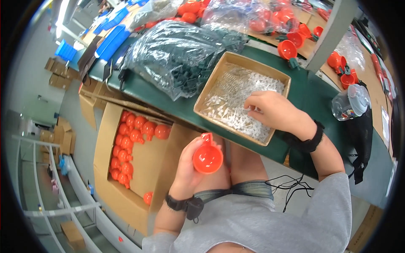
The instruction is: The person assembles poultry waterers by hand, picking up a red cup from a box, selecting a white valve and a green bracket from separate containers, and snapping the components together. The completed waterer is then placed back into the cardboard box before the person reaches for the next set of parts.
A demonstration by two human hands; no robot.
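My left hand holds a red plastic cup-shaped part over my lap, its open side facing up. My right hand reaches into a shallow cardboard tray on the green table, fingers curled down among several small white pieces. Whether the fingers pinch a piece is hidden. Both wrists wear black bands.
A cardboard box of red round parts sits on the floor at my left. A clear bag of dark green parts lies behind the tray. More red cups, bagged red parts and a clear jar stand on the green table.
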